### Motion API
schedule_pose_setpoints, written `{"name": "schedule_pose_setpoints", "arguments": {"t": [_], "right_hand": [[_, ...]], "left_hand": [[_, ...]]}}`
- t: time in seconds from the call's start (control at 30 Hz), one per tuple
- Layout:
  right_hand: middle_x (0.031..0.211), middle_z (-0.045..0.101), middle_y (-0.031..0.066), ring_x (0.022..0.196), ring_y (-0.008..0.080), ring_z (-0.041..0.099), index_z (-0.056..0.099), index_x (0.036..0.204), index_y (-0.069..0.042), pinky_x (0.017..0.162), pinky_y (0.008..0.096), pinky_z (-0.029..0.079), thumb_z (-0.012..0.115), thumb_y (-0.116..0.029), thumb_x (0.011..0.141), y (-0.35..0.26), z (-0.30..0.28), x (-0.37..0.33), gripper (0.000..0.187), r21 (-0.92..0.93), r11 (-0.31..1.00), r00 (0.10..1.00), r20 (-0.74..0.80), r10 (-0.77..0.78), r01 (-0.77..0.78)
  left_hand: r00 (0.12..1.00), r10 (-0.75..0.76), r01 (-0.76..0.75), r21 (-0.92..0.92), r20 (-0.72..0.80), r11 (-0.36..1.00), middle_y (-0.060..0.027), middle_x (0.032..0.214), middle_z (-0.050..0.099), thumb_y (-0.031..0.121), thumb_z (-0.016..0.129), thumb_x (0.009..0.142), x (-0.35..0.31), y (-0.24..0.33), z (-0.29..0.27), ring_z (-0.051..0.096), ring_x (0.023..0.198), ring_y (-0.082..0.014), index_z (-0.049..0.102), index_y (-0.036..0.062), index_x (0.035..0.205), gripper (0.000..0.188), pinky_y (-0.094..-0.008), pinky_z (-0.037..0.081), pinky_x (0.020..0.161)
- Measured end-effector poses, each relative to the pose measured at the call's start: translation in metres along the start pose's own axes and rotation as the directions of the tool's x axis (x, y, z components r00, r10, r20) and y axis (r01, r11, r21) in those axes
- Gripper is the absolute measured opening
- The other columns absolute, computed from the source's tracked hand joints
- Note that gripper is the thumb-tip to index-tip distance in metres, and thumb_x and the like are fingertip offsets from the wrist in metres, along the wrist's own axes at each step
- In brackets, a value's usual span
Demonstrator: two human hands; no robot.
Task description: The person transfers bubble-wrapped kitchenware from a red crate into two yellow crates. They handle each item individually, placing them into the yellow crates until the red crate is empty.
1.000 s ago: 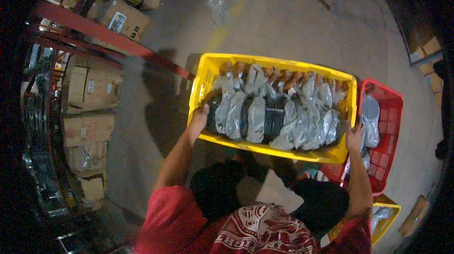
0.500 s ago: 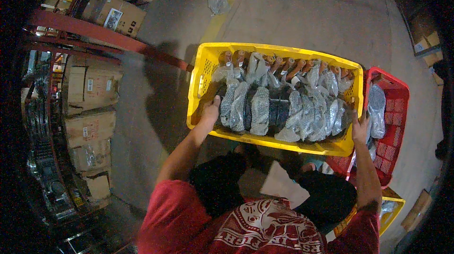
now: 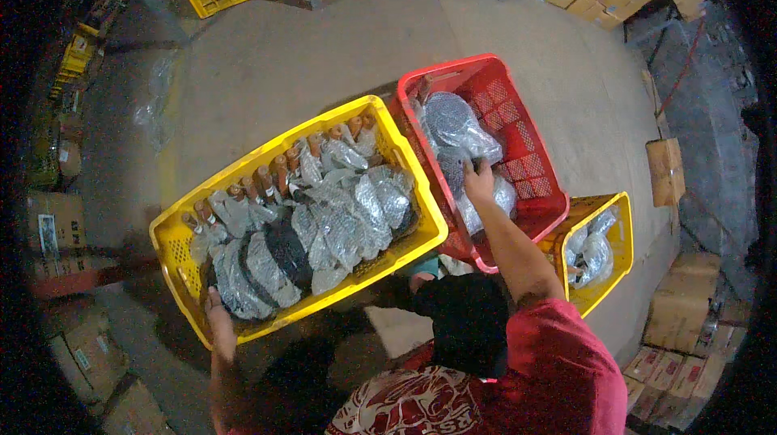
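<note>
Yellow perforated plastic crate (image 3: 433, 224), packed with brown-handled, dark pan-like pieces in clear bubble wrap (image 3: 324, 229), is just beside a red mesh-walled plastic crate (image 3: 530, 140). Left hand (image 3: 220, 322): thumb over yellow crate's near-left rim, other fingers mostly hidden, looks clasped. Right hand (image 3: 479, 182): fingers half-curled at a dark round bubble-wrapped piece (image 3: 450, 168) in the red crate; can't tell if gripped. Loaded yellow crate likely heavy, stiff: take both end rims. Wrap probably slippery; grab pieces by handles.

Yellow crate (image 3: 433, 223), brown handles (image 3: 265, 177), red basket (image 3: 523, 137)
</note>
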State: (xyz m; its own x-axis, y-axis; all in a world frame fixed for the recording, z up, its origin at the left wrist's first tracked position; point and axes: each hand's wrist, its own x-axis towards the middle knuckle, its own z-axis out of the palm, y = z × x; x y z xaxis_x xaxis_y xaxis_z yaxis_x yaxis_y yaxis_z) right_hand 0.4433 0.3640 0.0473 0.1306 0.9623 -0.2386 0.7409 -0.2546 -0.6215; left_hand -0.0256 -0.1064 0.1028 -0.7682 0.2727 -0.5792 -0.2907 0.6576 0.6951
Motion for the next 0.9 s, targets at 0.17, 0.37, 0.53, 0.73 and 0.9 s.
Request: {"name": "schedule_pose_setpoints", "arguments": {"t": [0.17, 0.37, 0.53, 0.73, 0.9], "right_hand": [[0.100, 0.069, 0.0253, 0.100, 0.0409, 0.065, 0.066, 0.099, 0.004, 0.088, 0.0477, 0.049, 0.056, -0.038, 0.088, 0.101, 0.006, 0.059, 0.044, -0.163, 0.964, 0.977, -0.022, 0.211, -0.212], [0.120, 0.062, 0.0264, 0.115, 0.0419, 0.058, 0.059, 0.121, 0.003, 0.097, 0.0466, 0.046, 0.057, -0.030, 0.094, 0.031, 0.011, 0.050, 0.043, -0.260, 0.950, 0.941, -0.244, -0.236, 0.172], [0.124, 0.062, 0.0224, 0.116, 0.0367, 0.059, 0.055, 0.127, 0.002, 0.098, 0.0395, 0.046, 0.069, -0.021, 0.085, -0.109, 0.036, 0.099, 0.050, -0.128, 0.909, 0.882, 0.329, -0.339, 0.397], [0.129, 0.059, 0.0249, 0.122, 0.0392, 0.055, 0.053, 0.131, 0.003, 0.101, 0.0412, 0.043, 0.069, -0.020, 0.079, -0.130, 0.075, 0.103, 0.059, 0.422, 0.883, 0.942, 0.159, -0.297, 0.207], [0.138, 0.050, 0.0218, 0.121, 0.0428, 0.053, 0.043, 0.137, -0.007, 0.100, 0.0492, 0.045, 0.070, -0.032, 0.078, -0.027, 0.018, 0.102, 0.069, -0.393, 0.919, 0.997, -0.079, 0.017, -0.047]], "left_hand": [[0.996, -0.064, 0.069, 0.081, -0.063, 0.994, -0.0188, 0.144, 0.046, 0.047, 0.042, 0.102, 0.012, -0.015, -0.004, 0.047, 0.128, -0.0312, 0.039, -0.0032, 0.144, 0.066, -0.0390, 0.035, 0.108], [0.912, 0.401, -0.389, 0.505, 0.092, 0.770, -0.0207, 0.136, 0.052, 0.043, 0.042, 0.103, 0.058, -0.083, -0.031, 0.052, 0.119, -0.0324, 0.041, -0.0051, 0.140, 0.060, -0.0420, 0.039, 0.102], [0.998, 0.043, -0.054, 0.236, 0.054, 0.970, -0.0224, 0.127, 0.059, 0.043, 0.042, 0.103, 0.070, -0.086, -0.037, 0.057, 0.112, -0.0343, 0.045, -0.0035, 0.138, 0.058, -0.0442, 0.043, 0.097], [0.917, 0.387, -0.381, 0.482, 0.091, 0.789, -0.0235, 0.126, 0.059, 0.044, 0.037, 0.104, 0.084, -0.100, -0.042, 0.056, 0.112, -0.0339, 0.047, -0.0044, 0.137, 0.060, -0.0437, 0.043, 0.097], [0.963, 0.254, -0.270, 0.275, 0.090, 0.923, -0.0226, 0.131, 0.055, 0.043, 0.034, 0.104, 0.069, -0.098, -0.041, 0.053, 0.116, -0.0326, 0.047, -0.0062, 0.136, 0.060, -0.0429, 0.041, 0.100]]}}
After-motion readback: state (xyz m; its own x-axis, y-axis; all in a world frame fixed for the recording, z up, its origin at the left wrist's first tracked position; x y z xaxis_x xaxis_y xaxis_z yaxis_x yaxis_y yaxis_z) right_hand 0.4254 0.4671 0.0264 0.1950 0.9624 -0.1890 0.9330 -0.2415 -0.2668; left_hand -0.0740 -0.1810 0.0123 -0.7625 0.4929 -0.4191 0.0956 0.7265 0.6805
